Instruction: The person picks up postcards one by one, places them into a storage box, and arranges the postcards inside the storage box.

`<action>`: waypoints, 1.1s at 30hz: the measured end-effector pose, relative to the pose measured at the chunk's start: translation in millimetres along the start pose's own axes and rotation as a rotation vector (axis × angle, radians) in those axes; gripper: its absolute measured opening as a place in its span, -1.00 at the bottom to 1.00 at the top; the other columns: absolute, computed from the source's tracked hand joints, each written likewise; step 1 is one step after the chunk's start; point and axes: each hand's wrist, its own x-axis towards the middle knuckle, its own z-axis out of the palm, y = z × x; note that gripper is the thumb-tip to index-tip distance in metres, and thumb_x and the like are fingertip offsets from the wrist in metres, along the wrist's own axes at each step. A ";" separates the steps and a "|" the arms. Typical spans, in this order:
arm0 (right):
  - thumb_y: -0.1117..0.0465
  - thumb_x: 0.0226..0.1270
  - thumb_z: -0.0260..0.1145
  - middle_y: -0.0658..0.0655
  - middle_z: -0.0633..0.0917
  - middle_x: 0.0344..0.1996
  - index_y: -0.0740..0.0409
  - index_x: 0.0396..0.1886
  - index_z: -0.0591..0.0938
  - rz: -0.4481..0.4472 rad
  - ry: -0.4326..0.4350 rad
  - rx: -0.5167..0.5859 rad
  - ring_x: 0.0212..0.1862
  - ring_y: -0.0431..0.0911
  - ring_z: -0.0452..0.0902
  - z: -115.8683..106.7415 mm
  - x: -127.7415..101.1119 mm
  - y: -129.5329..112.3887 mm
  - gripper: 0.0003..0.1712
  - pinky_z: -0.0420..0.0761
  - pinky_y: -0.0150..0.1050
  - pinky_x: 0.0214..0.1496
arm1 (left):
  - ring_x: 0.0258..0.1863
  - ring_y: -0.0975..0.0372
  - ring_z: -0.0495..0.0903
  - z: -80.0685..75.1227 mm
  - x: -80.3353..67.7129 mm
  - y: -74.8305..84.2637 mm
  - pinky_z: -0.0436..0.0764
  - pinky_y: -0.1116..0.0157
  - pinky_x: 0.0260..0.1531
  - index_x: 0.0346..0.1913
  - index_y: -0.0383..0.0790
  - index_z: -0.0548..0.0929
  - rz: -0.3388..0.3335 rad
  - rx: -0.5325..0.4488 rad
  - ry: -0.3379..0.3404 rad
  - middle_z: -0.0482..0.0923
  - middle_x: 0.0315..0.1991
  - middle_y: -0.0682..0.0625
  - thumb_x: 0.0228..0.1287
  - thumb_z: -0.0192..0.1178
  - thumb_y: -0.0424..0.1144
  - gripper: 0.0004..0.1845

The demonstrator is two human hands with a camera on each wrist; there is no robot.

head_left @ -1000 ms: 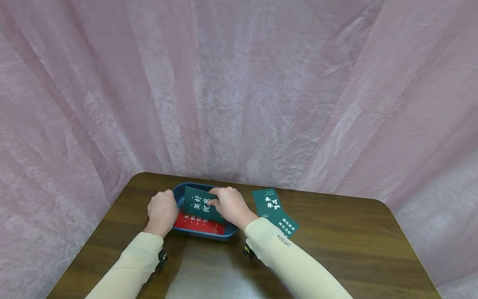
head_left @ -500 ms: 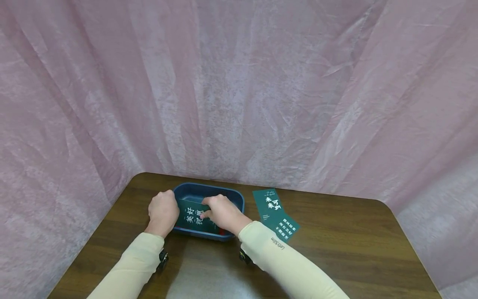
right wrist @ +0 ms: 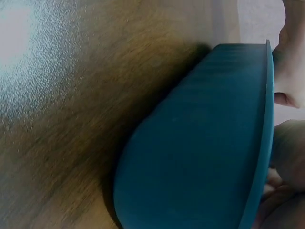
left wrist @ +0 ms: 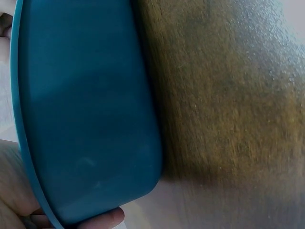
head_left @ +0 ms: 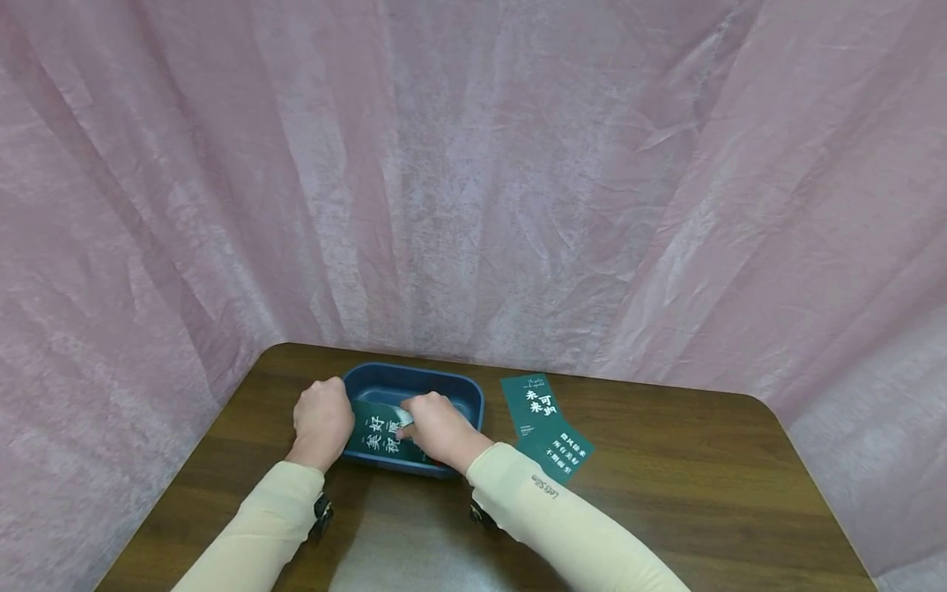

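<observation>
A dark blue plastic tray (head_left: 460,393) stands near the back left of the table. My left hand (head_left: 323,415) grips its left end, and in the left wrist view a fingertip (left wrist: 102,220) lies against the outside wall. Inside the tray is a dark green card (head_left: 373,436) with white characters, its right edge curling up to a pale underside. My right hand (head_left: 440,429) reaches over the tray's right front and pinches that edge between thumb and fingers. A sliver of red shows beneath my right hand. The tray's outer wall (right wrist: 200,138) hides most of the card work in the right wrist view.
To the right of the tray, two green cards lie on the brown wooden table (head_left: 681,469): an upper card (head_left: 531,403) and a lower card (head_left: 558,448), overlapping. A pink curtain (head_left: 473,181) hangs behind the table's back edge.
My right hand has brought the green card down and leftward into the tray, covering most of the red card there. The card's right edge now bends up. My left hand has stayed put.
</observation>
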 end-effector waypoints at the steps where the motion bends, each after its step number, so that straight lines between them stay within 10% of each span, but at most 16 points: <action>1: 0.02 0.19 0.31 0.02 0.72 -0.19 0.12 0.13 0.55 0.003 -0.009 -0.016 -0.47 -0.34 0.53 0.2 0.0 -0.7 -0.48 0.49 -0.51 -0.48 | -0.54 -0.09 0.64 0.0 0.2 0.0 0.55 0.00 -0.77 -0.22 -0.50 0.62 -0.001 0.001 -0.004 0.64 -0.39 -0.39 0.19 0.10 -0.37 -0.78; 6: -0.08 0.23 0.25 0.05 0.68 -0.05 0.22 0.34 0.31 0.016 -0.061 -0.157 -0.10 -0.22 0.62 2.6 -0.5 -1.4 -0.23 0.60 -0.40 -0.13 | -0.53 -0.07 0.64 0.0 0.8 0.5 0.54 0.02 -0.79 -0.21 -0.50 0.62 0.002 -0.001 -0.026 0.64 -0.37 -0.38 0.21 0.08 -0.38 -0.78; 13: -0.17 0.25 0.20 0.07 0.26 0.41 0.15 0.42 0.17 0.036 -0.105 -0.197 0.44 -0.05 0.12 0.9 -1.1 -1.5 -0.13 0.15 -0.13 0.47 | -0.50 -0.09 0.64 -1.4 0.6 2.6 0.53 0.01 -0.80 -0.24 -0.48 0.63 0.007 -0.007 -0.002 0.64 -0.36 -0.39 0.21 0.07 -0.39 -0.80; 24: -0.06 0.23 0.27 0.01 0.47 0.25 0.02 0.30 0.39 -0.053 0.097 0.021 0.30 -0.11 0.36 -34.3 -16.6 13.9 -0.35 0.44 -0.20 0.27 | -0.48 -0.08 0.64 2.1 0.6 5.5 0.51 0.01 -0.81 -0.25 -0.46 0.64 -0.004 -0.008 0.008 0.64 -0.34 -0.38 0.22 0.05 -0.40 -0.81; 33: -0.04 0.15 0.36 0.02 0.53 0.18 0.00 0.21 0.49 0.138 0.267 0.070 0.26 -0.05 0.39 -71.3 -41.4 72.3 -0.39 0.48 -0.10 0.22 | -0.46 -0.08 0.65 1.7 2.8 7.6 0.50 0.03 -0.83 -0.23 -0.45 0.63 -0.004 -0.010 -0.001 0.64 -0.32 -0.39 0.22 0.05 -0.40 -0.81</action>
